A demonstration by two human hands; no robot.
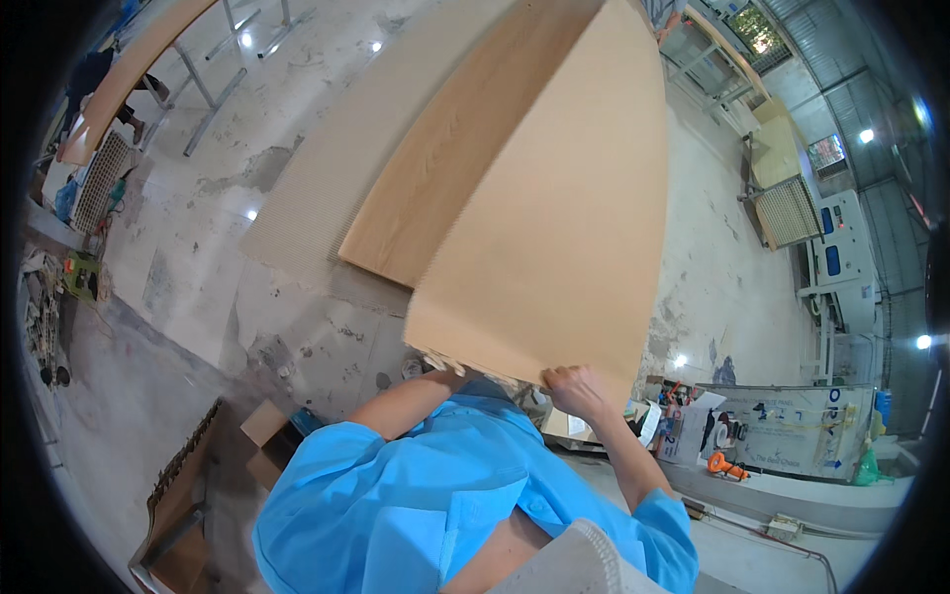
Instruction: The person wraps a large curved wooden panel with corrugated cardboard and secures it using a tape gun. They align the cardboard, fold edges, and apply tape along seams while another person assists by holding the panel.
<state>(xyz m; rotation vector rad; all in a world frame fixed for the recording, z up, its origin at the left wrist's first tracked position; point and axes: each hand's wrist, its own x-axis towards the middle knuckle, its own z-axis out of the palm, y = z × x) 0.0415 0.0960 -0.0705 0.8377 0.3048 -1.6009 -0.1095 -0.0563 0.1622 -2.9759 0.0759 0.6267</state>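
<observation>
While the right hand (578, 390) has its fingers curled closed over the near edge of a smooth tan sheet (564, 198), the left hand (449, 377) is mostly hidden at that edge, so its grip cannot be told. The sheet stretches away before the person, finely toothed along its left side, hiding part of a long wood-grain board (440, 163). Left of that, a pale, fine-textured panel (332, 178) lies on the blotchy, shiny floor (203, 238).

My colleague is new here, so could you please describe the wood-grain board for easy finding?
Start at the big tan sheet in the right hand. The long board lies along its left edge. Unlike that plain sheet and the pale sheet further left, it shows wood grain.
</observation>
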